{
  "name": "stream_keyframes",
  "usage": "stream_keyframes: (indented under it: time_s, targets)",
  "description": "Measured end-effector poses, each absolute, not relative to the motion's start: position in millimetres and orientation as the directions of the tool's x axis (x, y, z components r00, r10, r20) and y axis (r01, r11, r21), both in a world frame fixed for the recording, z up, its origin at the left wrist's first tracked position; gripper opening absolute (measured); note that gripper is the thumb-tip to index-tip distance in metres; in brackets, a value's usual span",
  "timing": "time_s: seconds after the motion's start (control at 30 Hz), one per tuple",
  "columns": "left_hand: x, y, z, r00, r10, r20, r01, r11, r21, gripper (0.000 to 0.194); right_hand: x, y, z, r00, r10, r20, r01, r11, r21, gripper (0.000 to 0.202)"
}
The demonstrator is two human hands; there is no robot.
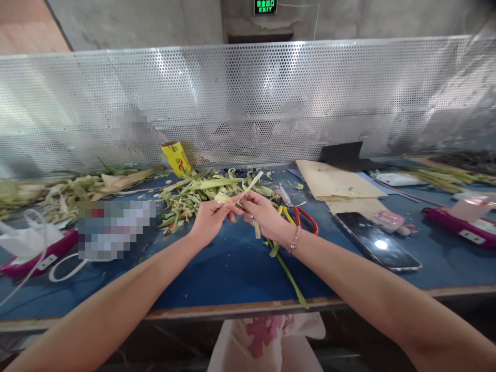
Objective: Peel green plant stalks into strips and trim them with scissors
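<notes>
Above the middle of the blue table (232, 276), my left hand (212, 219) is closed on a pale green leaf strip (251, 185). Close against it, my right hand (263, 213) pinches the same strip, one end sticking up and another hanging below the fingers. A bracelet circles my right wrist. Behind my hands spreads a pile of green leaves and trimmings (184, 199). Red-handled pliers (308, 219) and a yellow-handled tool (287, 214) lie beside my right hand. A long green stem (290, 276) reaches the front edge.
A yellow tube (177, 159) leans at the back by a perforated metal screen (217, 93). Brown paper (337, 181), a phone (377, 240) and a pink case (387, 220) lie right. Purple power strips (461, 230) sit at both sides; more leaves (73, 194) lie left.
</notes>
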State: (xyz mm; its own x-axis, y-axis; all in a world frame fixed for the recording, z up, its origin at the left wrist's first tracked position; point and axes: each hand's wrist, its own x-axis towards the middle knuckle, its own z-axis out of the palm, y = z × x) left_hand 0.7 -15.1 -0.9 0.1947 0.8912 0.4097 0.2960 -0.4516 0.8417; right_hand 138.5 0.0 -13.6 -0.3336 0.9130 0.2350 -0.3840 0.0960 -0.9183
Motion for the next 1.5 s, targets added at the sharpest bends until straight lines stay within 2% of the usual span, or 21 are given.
stream_keyframes:
  time_s: [0.07,0.13,0.23,0.3,0.5,0.73,0.9,1.07,1.2,1.3,1.43,1.5]
  targets:
    - [1.7,-13.7,-2.9,0.085,0.907,0.412,0.283,-0.419,0.863,0.020,138.4,-0.3,-14.6,-0.340,0.907,0.249,-0.415,0.092,-0.905,0.003]
    - [3.1,-11.5,-4.4,0.025,0.922,0.385,0.169,-0.384,0.908,0.014,138.3,-0.9,-15.8,-0.351,0.896,0.272,-0.464,0.086,-0.881,0.005]
    - [4.8,-8.6,-4.5,0.013,0.951,0.309,-0.018,-0.308,0.951,0.015,137.5,-1.9,-17.5,-0.331,0.892,0.307,-0.496,0.113,-0.861,0.011]
    - [5.5,-7.7,-3.9,0.039,0.967,0.251,-0.066,-0.248,0.967,0.019,136.9,-1.0,-18.8,-0.299,0.902,0.312,-0.480,0.140,-0.866,0.015]
    - [4.9,-7.3,-4.5,0.149,0.952,0.268,0.023,-0.274,0.961,0.030,138.1,7.0,-23.6,-0.193,0.933,0.302,-0.375,0.215,-0.902,0.022]
    - [7.4,-9.6,-4.1,0.199,0.952,0.234,0.112,-0.260,0.959,0.036,143.4,8.5,-23.3,-0.165,0.877,0.452,-0.178,0.425,-0.888,0.023]
    - [11.0,-7.5,-10.5,0.156,0.967,0.199,-0.036,-0.196,0.980,0.032,147.0,10.1,-21.4,-0.142,0.842,0.521,-0.041,0.520,-0.853,0.018]
    - [10.7,-5.7,-9.8,0.178,0.970,0.168,-0.192,-0.133,0.972,0.033,147.6,8.9,-20.0,-0.164,0.880,0.446,-0.092,0.436,-0.895,0.013]
    - [9.9,-6.8,-8.5,0.245,0.959,0.140,-0.186,-0.095,0.978,0.031,149.0,9.5,-20.4,-0.196,0.911,0.363,-0.089,0.353,-0.932,0.021]
    - [8.9,-6.6,-10.3,0.277,0.958,0.079,-0.175,-0.031,0.984,0.028,151.0,13.7,-22.0,-0.210,0.904,0.371,0.000,0.380,-0.925,0.026]
    - [6.6,-3.6,-13.1,0.221,0.975,0.027,-0.186,0.015,0.982,0.026,152.4,21.2,-26.2,-0.113,0.914,0.389,0.001,0.392,-0.920,0.022]
    - [5.5,-1.8,-13.2,0.197,0.980,0.030,-0.192,0.008,0.981,0.025,153.7,23.9,-28.0,0.024,0.914,0.405,0.019,0.405,-0.914,0.036]
